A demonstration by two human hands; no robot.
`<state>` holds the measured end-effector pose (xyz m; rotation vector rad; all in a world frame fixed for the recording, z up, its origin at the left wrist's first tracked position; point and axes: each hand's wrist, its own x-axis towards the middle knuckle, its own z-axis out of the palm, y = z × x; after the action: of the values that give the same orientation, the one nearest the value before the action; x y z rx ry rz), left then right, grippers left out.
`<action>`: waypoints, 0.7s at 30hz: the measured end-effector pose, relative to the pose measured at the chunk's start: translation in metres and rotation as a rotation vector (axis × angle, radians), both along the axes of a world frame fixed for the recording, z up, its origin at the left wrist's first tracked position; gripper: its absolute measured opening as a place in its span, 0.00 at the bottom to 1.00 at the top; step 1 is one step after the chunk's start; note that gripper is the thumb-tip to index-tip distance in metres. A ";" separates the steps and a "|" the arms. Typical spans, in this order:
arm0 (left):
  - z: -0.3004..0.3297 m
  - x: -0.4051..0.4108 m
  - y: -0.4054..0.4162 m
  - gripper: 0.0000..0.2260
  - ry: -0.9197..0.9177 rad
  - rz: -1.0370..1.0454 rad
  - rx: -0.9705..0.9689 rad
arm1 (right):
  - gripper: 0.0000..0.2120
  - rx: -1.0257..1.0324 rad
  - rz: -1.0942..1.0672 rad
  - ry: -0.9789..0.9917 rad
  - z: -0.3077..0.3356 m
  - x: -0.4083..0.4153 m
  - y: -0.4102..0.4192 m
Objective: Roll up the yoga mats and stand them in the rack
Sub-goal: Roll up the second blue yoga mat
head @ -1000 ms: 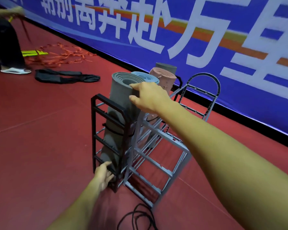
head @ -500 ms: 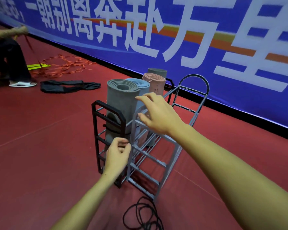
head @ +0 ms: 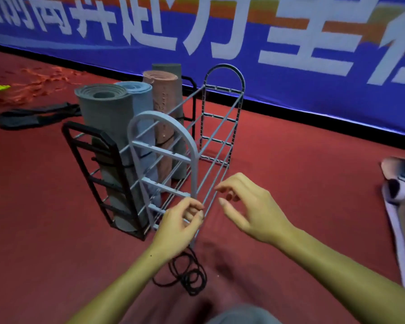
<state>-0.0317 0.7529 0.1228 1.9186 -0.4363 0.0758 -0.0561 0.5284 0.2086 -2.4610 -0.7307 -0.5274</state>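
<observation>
Both hands have come off the grey mat (head: 108, 118) and dropped low beside the grey rack (head: 164, 148): the left hand (head: 180, 224) now hangs at the rack's near corner post with fingers curled loosely, and whether it pinches anything I cannot tell, while the right hand (head: 250, 206) floats just right of the rack, fingers relaxed and apart, holding nothing. Left of the grey rack, the black rack (head: 91, 164) holds four rolled mats upright: grey, blue mat (head: 140, 101), pink mat (head: 164, 94) and dark mat (head: 171, 69) farthest back. Black bands (head: 187, 274) lie coiled on the floor below the grey rack, and unrolled mats (head: 398, 183) lie well off to its right.
</observation>
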 end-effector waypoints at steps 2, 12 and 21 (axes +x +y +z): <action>-0.017 -0.002 -0.031 0.03 0.024 -0.106 0.047 | 0.12 -0.026 -0.044 0.061 -0.021 -0.008 -0.039; -0.037 -0.002 -0.265 0.02 0.054 -0.531 0.204 | 0.12 0.123 -0.427 0.230 -0.107 -0.106 -0.244; -0.073 -0.011 -0.501 0.03 0.008 -0.861 0.441 | 0.14 0.475 -0.964 0.252 -0.213 -0.211 -0.421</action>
<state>-0.0424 0.2520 0.0493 1.9847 -1.3176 -0.6351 -0.2670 0.1072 -0.0045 -2.2122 0.6705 -0.6053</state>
